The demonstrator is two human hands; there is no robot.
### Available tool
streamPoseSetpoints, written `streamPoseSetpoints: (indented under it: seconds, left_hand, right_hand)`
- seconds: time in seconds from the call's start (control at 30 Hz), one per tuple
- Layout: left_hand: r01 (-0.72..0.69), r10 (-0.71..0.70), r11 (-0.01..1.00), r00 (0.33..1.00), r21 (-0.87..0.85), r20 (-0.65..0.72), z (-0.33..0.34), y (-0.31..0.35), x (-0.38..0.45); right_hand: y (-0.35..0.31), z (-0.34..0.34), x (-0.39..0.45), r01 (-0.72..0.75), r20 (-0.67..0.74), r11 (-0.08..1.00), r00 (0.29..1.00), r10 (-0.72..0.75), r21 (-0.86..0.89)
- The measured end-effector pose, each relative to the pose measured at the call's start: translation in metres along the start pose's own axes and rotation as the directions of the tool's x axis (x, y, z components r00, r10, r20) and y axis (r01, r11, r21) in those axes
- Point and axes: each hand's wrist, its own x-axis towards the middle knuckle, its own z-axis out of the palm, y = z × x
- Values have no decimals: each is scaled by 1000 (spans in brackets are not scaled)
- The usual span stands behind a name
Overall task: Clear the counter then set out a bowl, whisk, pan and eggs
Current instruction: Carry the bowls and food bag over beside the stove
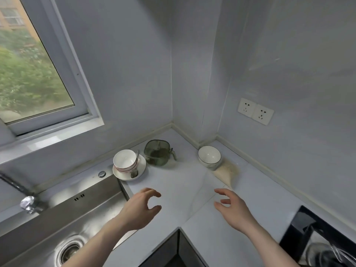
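Both hands hovered released and empty over the pale marble counter, the left hand beside the steel sink, the right hand further from it. A white black-rimmed bowl sat in the corner well beyond the sink; stacked white bowls on a saucer stood just behind the sink's corner.

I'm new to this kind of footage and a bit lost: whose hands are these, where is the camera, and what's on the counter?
There is no machine: a person wears one wide-angle camera on the head, looking down at their own arms. The left hand and right hand hover open over the counter, holding nothing. By the sink stands a plate with stacked bowls and a spoon. Behind it is a green lidded container, and in the corner a white bowl beside what looks like a pale bag.
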Motion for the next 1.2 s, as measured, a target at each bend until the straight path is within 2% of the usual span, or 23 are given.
streamPoseSetpoints:
  seconds: [0.17,0.43,0.77,0.97,1.2]
  left_hand:
    - [47,-49,998,998,36,44,7,-13,33]
    - [72,-73,997,997,35,11,13,-13,54]
    - [63,-62,998,997,16,-36,14,7,86]
    - [82,-84,996,995,-42,-48,25,14,93]
    - [90,-89,995,996,-53,16,42,26,97]
  right_hand:
    - [17,-7,45,-60,-8,998,998,60,-22]
    - [59,-7,138,-180,-54,977,983,175,-118]
    - [88,-27,218,-361,-82,888,932,352,-286]
    - [96,-29,240,-284,33,819,938,345,-498]
    - [93,-18,207,-225,110,889,951,290,-398]
